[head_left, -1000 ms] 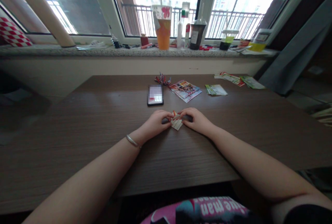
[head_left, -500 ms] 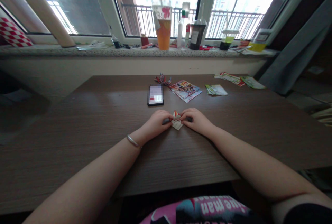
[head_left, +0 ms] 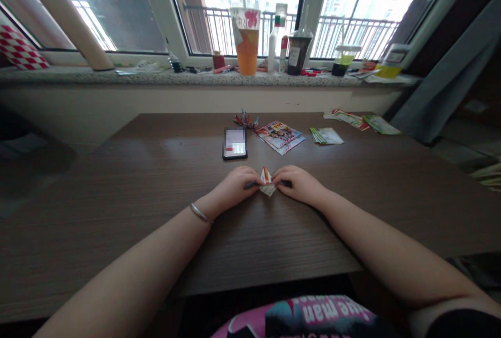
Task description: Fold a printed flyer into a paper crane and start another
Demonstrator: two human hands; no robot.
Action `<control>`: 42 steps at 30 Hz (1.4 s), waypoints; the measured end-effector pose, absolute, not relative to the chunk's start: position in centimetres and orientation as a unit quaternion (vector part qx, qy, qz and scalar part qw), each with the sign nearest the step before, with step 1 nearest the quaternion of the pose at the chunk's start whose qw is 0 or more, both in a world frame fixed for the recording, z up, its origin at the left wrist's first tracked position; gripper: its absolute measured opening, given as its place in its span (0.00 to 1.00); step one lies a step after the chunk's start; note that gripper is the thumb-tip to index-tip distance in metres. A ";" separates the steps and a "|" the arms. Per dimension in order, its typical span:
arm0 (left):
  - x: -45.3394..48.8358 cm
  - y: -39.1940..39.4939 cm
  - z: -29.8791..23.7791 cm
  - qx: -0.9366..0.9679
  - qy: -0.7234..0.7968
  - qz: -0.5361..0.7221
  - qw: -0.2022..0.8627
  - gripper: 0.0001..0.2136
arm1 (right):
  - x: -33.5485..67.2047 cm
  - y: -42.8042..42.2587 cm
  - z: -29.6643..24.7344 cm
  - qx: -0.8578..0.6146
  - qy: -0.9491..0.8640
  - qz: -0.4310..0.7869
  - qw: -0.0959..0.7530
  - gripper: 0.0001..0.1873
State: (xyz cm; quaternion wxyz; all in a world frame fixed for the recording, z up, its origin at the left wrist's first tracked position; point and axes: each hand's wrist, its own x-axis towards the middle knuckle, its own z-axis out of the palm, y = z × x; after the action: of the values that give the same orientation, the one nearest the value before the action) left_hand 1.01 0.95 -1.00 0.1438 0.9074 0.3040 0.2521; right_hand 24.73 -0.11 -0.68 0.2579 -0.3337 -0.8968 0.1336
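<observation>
A small folded piece of paper [head_left: 268,190], cream with a red and yellow stripe, is between my hands just above or on the table. My left hand [head_left: 241,181] pinches its left side between thumb and fingers. On the opposite side, my right hand [head_left: 294,182] pinches the right edge the same way. The paper's upper part stands up in a point, and its lower part forms a pale downward point. My fingertips hide both side edges.
On the brown table [head_left: 156,181], a phone [head_left: 235,143] lies beyond my left hand. Behind it are folded paper pieces [head_left: 246,119], printed sheets [head_left: 280,136] and a paper stack [head_left: 326,135]. More papers [head_left: 352,120] lie far right. Cups and bottles line the windowsill [head_left: 156,78].
The folded paper's upper part now stands taller, with more of the red and yellow stripe showing. My hands have barely shifted and still hold both sides.
</observation>
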 end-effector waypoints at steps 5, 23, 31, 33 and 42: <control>0.9 0.8 -1.0 0.918 0.286 0.240 0.136 0.07 | 24.9 -0.5 -0.3 -0.329 -0.904 0.132 0.240 0.10; 1.9 -1.8 1.6 0.939 0.318 0.118 -0.055 0.08 | 24.9 -1.4 1.3 -0.356 -0.920 0.046 0.155 0.13; 1.6 -2.1 2.2 0.939 0.326 0.106 -0.011 0.11 | 25.4 -1.7 1.7 -0.380 -0.917 0.005 0.122 0.13; 1.5 -2.1 2.4 0.942 0.325 0.088 -0.010 0.10 | 25.3 -1.8 1.8 -0.379 -0.919 -0.004 0.110 0.13; 1.3 -1.7 2.1 0.949 0.282 0.141 -0.013 0.09 | 24.7 -2.5 2.1 -0.394 -0.909 0.027 0.135 0.16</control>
State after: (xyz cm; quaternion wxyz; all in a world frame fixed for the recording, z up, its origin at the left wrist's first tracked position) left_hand 1.29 -1.69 2.08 -0.0130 0.9489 0.2820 0.1414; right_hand 24.73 -2.52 2.13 0.1354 -0.3942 -0.9086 0.0271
